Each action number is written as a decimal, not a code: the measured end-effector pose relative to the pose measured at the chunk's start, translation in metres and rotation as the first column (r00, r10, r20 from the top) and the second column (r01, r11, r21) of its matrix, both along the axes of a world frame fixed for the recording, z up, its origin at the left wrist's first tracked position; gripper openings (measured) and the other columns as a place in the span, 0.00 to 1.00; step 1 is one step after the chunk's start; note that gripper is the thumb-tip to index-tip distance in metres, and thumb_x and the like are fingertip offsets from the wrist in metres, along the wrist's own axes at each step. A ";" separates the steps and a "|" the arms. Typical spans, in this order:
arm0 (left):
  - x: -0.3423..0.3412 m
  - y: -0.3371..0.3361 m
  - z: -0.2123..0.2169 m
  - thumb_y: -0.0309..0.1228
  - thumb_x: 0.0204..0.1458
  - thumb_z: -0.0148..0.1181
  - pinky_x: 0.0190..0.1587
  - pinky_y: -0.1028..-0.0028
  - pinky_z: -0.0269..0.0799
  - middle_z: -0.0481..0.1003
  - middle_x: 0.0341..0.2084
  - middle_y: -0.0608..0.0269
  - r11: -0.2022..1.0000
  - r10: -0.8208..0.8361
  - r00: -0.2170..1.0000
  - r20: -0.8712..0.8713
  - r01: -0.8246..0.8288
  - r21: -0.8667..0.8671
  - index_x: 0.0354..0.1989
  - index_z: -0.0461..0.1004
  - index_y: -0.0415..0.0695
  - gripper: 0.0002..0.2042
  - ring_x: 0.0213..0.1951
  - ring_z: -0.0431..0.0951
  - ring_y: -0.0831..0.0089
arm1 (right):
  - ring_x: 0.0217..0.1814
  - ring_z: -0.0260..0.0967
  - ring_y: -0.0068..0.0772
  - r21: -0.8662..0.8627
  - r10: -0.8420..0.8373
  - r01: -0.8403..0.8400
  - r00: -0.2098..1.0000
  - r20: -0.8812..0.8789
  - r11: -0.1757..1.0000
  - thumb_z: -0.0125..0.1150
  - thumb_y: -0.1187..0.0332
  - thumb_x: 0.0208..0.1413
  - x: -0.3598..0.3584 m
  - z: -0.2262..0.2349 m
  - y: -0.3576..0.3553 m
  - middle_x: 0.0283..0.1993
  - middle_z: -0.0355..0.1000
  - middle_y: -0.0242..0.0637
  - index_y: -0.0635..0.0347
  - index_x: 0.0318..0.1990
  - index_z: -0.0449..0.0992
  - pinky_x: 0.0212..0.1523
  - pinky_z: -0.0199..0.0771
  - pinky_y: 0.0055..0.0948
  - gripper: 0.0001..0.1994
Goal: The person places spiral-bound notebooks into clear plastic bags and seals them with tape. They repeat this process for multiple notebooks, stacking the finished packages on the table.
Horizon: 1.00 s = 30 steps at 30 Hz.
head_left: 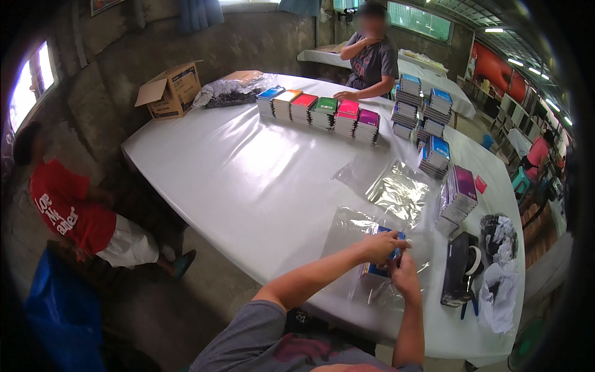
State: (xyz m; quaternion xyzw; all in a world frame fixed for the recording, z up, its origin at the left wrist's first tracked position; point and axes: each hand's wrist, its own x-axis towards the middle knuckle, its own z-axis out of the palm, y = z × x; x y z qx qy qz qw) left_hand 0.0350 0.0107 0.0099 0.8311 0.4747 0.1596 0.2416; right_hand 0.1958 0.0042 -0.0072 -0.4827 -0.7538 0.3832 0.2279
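On the white table right in front of me, a blue-covered notebook [375, 270], perhaps a stack, lies on a see-through plastic sheet [341, 239]. My left hand [379, 247] reaches over it from the left, fingers bent and meeting those of my right hand. From below, my right hand [406, 277] comes up at the notebook's right side, its fingers pinched together. What the fingers hold, perhaps film or tape, is too small to tell. Just beyond the hands lie more shiny plastic sheets [400, 192].
Right of my hands stands a black tape dispenser [457, 266], with blue-handled scissors [469, 307] and crumpled plastic [498, 297] beside it. Purple notebooks [457, 192] and blue stacks [437, 152] line the right. Colourful stacks [325, 111], an open carton [176, 93] and a co-worker [372, 56] are farther off.
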 end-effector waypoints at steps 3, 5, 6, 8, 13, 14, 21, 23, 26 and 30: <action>-0.003 0.004 -0.004 0.22 0.35 0.62 0.51 0.65 0.66 0.67 0.44 0.57 1.000 0.005 1.000 -0.019 -0.005 0.007 0.57 0.64 0.53 0.34 0.49 0.69 0.58 | 0.30 0.71 0.33 -0.033 0.000 -0.006 0.981 -0.193 0.999 0.62 0.73 0.49 -0.007 0.010 -0.025 0.26 0.70 0.40 0.67 0.43 0.63 0.33 0.68 0.32 0.17; -0.002 0.006 -0.014 0.24 0.34 0.63 0.51 0.66 0.67 0.67 0.44 0.57 1.000 -0.002 0.998 -0.065 0.002 0.008 0.54 0.67 0.51 0.32 0.49 0.69 0.58 | 0.29 0.70 0.32 0.053 -0.020 0.035 0.966 -0.258 0.998 0.62 0.73 0.49 -0.012 0.008 -0.032 0.26 0.70 0.39 0.66 0.40 0.62 0.33 0.68 0.32 0.15; 0.000 0.008 -0.012 0.27 0.33 0.64 0.50 0.65 0.68 0.67 0.45 0.57 1.000 -0.009 0.994 -0.111 0.009 -0.004 0.53 0.68 0.50 0.31 0.49 0.70 0.58 | 0.28 0.68 0.30 0.050 -0.005 0.018 0.971 -0.238 0.999 0.61 0.73 0.50 -0.011 0.008 -0.032 0.26 0.69 0.38 0.65 0.40 0.62 0.32 0.68 0.31 0.14; 0.003 0.004 -0.012 0.27 0.33 0.65 0.50 0.65 0.68 0.67 0.45 0.57 1.000 0.015 0.996 -0.092 -0.016 -0.008 0.53 0.68 0.47 0.31 0.49 0.70 0.58 | 0.26 0.65 0.27 0.040 0.029 -0.021 0.979 -0.200 0.999 0.61 0.73 0.50 -0.009 0.010 -0.029 0.26 0.67 0.36 0.64 0.39 0.62 0.31 0.68 0.28 0.13; -0.002 -0.010 -0.017 0.21 0.35 0.63 0.52 0.64 0.65 0.65 0.45 0.55 0.994 0.087 0.973 0.212 -0.099 0.047 0.56 0.62 0.42 0.33 0.50 0.68 0.57 | 0.31 0.66 0.24 -0.080 0.054 -0.091 0.923 -0.380 0.993 0.60 0.70 0.53 0.012 0.013 -0.011 0.32 0.68 0.32 0.60 0.38 0.62 0.31 0.69 0.28 0.11; -0.006 -0.011 -0.017 0.21 0.35 0.63 0.52 0.64 0.65 0.65 0.45 0.55 0.996 0.077 0.976 0.203 -0.086 0.035 0.57 0.61 0.42 0.33 0.50 0.68 0.56 | 0.32 0.66 0.24 -0.171 -0.015 -0.076 0.879 -0.476 0.982 0.60 0.69 0.53 0.017 0.017 -0.004 0.33 0.68 0.31 0.60 0.37 0.62 0.32 0.69 0.28 0.11; -0.011 -0.009 -0.018 0.20 0.36 0.63 0.52 0.64 0.65 0.64 0.46 0.56 1.000 0.021 0.980 0.198 -0.020 -0.005 0.57 0.60 0.43 0.34 0.50 0.67 0.55 | 0.52 0.67 0.31 -0.374 -0.201 -0.041 0.786 -0.584 0.927 0.60 0.71 0.53 0.023 -0.030 0.085 0.53 0.67 0.47 0.60 0.62 0.51 0.47 0.69 0.28 0.31; -0.011 -0.008 -0.016 0.20 0.36 0.63 0.52 0.64 0.65 0.64 0.45 0.56 1.000 0.004 0.982 0.187 -0.007 0.013 0.57 0.60 0.44 0.33 0.50 0.67 0.55 | 0.48 0.70 0.31 -0.414 -0.078 -0.317 0.707 -0.702 0.853 0.62 0.73 0.51 0.019 -0.040 0.106 0.50 0.70 0.46 0.61 0.60 0.55 0.45 0.70 0.27 0.30; -0.011 -0.007 -0.023 0.20 0.37 0.63 0.52 0.64 0.64 0.63 0.44 0.56 0.999 -0.012 0.980 0.201 0.003 0.044 0.56 0.60 0.44 0.32 0.50 0.67 0.56 | 0.37 0.72 0.26 -0.319 0.036 -0.309 0.766 -0.641 0.896 0.65 0.73 0.48 0.015 -0.043 0.139 0.35 0.75 0.38 0.63 0.44 0.72 0.38 0.69 0.22 0.15; -0.013 -0.010 -0.018 0.22 0.39 0.63 0.52 0.64 0.64 0.63 0.44 0.57 1.000 0.009 0.980 0.198 -0.010 0.008 0.55 0.61 0.45 0.30 0.50 0.67 0.56 | 0.29 0.68 0.19 -0.260 -0.149 -0.002 0.815 -0.559 0.966 0.65 0.71 0.48 -0.014 -0.013 0.150 0.27 0.75 0.30 0.60 0.36 0.77 0.30 0.63 0.20 0.08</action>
